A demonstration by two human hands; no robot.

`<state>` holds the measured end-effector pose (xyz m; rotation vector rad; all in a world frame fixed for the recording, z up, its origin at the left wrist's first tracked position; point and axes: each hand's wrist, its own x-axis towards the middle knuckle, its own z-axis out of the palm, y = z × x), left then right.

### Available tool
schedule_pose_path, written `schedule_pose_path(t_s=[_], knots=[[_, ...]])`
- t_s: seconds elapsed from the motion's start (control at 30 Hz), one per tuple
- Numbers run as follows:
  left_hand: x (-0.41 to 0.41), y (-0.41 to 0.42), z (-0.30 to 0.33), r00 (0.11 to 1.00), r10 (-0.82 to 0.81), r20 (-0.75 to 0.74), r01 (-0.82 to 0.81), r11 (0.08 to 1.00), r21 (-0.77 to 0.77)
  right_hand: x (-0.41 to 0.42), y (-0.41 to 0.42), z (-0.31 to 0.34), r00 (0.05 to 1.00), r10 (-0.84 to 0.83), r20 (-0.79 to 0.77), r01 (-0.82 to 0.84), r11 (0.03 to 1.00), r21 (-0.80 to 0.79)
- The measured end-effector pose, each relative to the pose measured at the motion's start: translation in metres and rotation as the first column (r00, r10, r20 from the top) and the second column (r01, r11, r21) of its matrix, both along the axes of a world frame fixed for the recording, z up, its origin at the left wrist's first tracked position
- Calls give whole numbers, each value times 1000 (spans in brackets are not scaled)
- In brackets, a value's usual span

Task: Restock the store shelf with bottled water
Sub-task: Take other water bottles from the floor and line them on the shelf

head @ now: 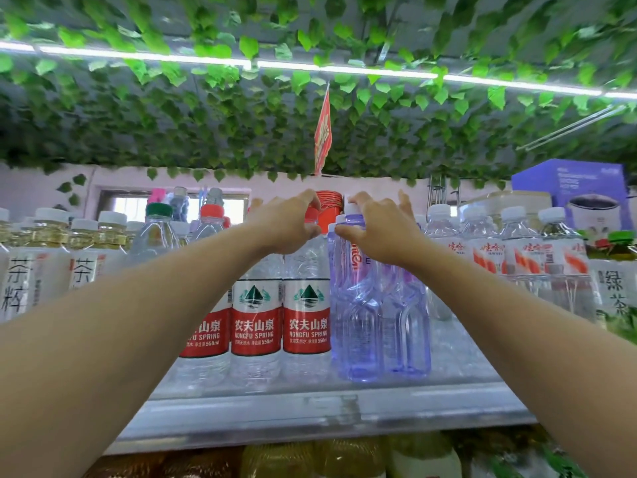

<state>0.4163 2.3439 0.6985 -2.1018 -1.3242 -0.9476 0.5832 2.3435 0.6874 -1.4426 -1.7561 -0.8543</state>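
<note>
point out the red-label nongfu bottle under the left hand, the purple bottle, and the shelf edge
red-label Nongfu bottle (306, 319): head view, on its red and white label.
purple bottle (362, 326): head view, on its tinted body below the right hand.
shelf edge (310, 414): head view, on the clear front strip.

Two bare forearms enter from the lower corners and narrow toward the shelf edge, each ending in a bare hand above it. No sleeve, watch, bracelet or glove shows on either arm; both are uncovered right down to the picture's border. The left hand and the right hand carry no rings that can be seen. The fingernails look short and unpainted, though blur hides finer detail.
</note>
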Motion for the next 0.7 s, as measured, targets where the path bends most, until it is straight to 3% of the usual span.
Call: schedule_pose_path(t_s=[0.3, 0.53, 0.7], knots=[[1, -5, -7, 997, 71, -35, -70, 997, 33, -14, 4, 4, 989, -37, -147, 59, 988, 146], [-18, -10, -15, 997, 70, -39, -63, 985, 158, -27, -6, 8, 940, 5, -341, 44, 990, 134], [-32, -16, -20, 997, 31, -68, -17, 982, 189, -33, -11, 11, 935, -66, -348, 98, 992, 74]])
